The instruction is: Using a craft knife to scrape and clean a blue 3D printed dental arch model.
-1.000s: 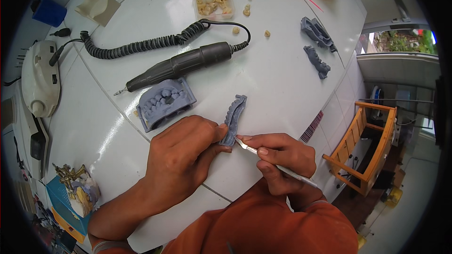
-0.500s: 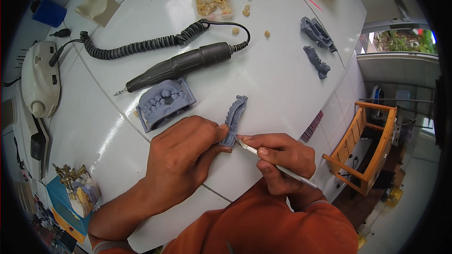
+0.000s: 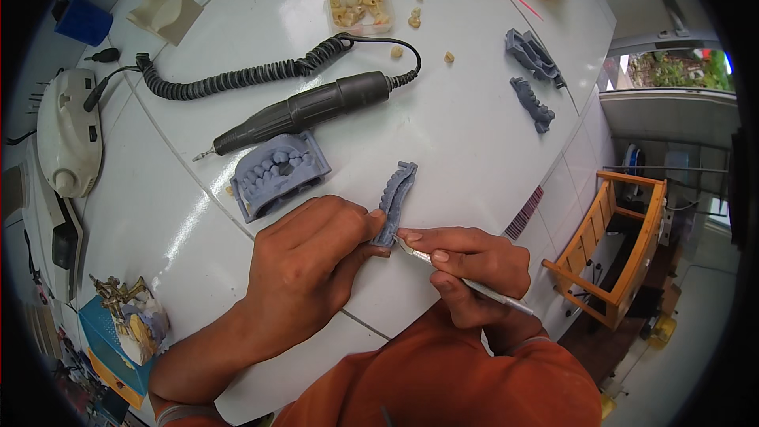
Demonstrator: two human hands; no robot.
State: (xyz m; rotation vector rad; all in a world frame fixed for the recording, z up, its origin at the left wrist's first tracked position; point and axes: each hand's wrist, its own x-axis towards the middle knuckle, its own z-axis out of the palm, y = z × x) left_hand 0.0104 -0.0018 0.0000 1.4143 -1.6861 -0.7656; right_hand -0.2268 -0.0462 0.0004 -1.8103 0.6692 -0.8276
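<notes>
Left hand (image 3: pixel 312 257) pinches near end of grey tooth strip (image 3: pixel 395 199), pressing it flat on white table (image 3: pixel 466 134) so it stays put. Right hand (image 3: pixel 474 269) grips thin metal tool (image 3: pixel 466 285) like pencil, tip touching strip's near end. Grey jaw model (image 3: pixel 278 174) just beside left hand. Black grinder (image 3: pixel 304 111) lies farther back, nobody holding it.

White tiled bench (image 3: pixel 466 134): black handpiece (image 3: pixel 304 111) w/ coiled cord, grey dental models (image 3: pixel 278 174), loose teeth.
</notes>
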